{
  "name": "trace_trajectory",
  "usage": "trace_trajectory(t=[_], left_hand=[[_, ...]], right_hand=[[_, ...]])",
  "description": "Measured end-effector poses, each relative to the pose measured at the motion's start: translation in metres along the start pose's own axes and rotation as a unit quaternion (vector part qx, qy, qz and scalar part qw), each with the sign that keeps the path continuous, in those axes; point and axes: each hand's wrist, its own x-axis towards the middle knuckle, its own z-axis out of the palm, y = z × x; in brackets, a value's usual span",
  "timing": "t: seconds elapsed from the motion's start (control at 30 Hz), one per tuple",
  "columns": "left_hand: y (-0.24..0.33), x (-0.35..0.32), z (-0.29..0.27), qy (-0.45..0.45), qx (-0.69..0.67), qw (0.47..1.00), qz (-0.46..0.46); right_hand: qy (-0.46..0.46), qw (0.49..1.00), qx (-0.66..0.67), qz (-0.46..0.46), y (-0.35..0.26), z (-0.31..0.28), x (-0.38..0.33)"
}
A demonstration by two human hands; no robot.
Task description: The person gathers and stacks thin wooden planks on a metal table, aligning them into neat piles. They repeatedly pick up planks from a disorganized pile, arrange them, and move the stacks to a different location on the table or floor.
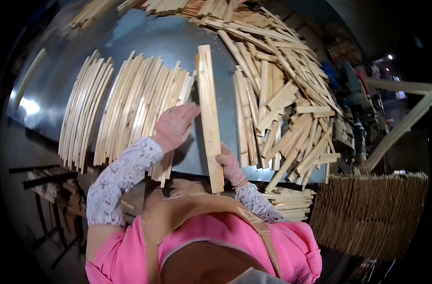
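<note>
A long pale wooden strip [208, 104] points away from me over the metal table, its near end close to my apron. My right hand [230, 164], in a pinkish glove, grips it near that end with the thumb on its upper face. My left hand [177, 124], gloved alike, has its fingers stretched out, with the fingertips at the strip's left side; whether they touch it I cannot tell. Under and beside the left hand lies a row of wooden strips [135, 106], side by side. A second, narrower row [85, 111] lies farther left.
A jumbled heap of wooden pieces [282, 104] covers the right of the table [147, 35]. A single strip [30, 75] lies at the far left. Bundled wood [367, 213] stands at the lower right, near machinery [360, 118]. A rack [55, 199] stands at the left.
</note>
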Motion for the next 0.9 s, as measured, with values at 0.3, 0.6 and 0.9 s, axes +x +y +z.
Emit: trace_trajectory(t=[0.3, 0.6, 0.9], left_hand=[[0.04, 0.021, 0.055, -0.003, -0.361, 0.809, -0.464], [0.009, 0.021, 0.079, 0.08, -0.506, 0.701, -0.496], [0.03, 0.056, 0.087, 0.019, -0.415, 0.838, -0.353]], right_hand=[[0.111, 0.926, -0.358, -0.054, 0.028, 0.004, 0.041], [-0.194, 0.87, -0.446, 0.084, 0.102, 0.017, 0.058], [0.072, 0.99, -0.116, 0.044, 0.049, 0.004, 0.07]])
